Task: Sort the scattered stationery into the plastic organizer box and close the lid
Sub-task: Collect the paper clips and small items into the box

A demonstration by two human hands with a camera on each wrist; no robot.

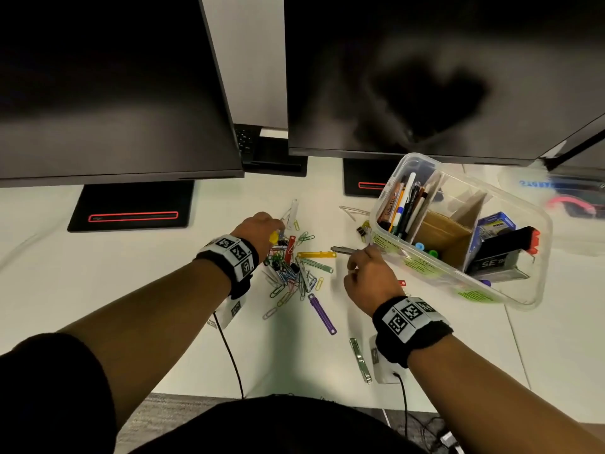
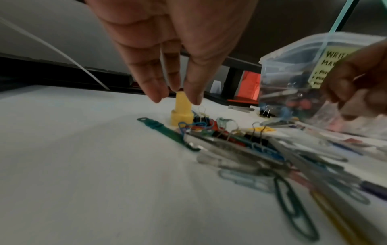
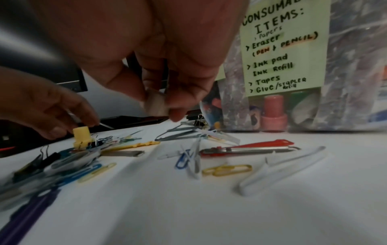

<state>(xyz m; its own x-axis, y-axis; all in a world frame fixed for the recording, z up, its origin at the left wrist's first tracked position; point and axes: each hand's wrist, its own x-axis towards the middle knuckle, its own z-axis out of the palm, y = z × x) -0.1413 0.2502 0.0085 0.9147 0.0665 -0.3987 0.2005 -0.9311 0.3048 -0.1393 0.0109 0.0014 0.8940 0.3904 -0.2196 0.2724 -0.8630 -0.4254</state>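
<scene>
A white desk (image 1: 137, 290) carries a heap of coloured paper clips (image 1: 288, 273) and fastener strips at its middle. A yellow strip (image 1: 316, 254) lies right of the heap, a purple strip (image 1: 322, 314) nearer. The clear organizer box (image 1: 523, 290) stands at right; two black monitor bases (image 1: 131, 208) sit far.

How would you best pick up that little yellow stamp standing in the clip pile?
From above, by its narrow upper stem. The yellow stamp stands upright on a wider base, with clips crowding that base, so only the top is free. The left hand already reaches it there.
</scene>
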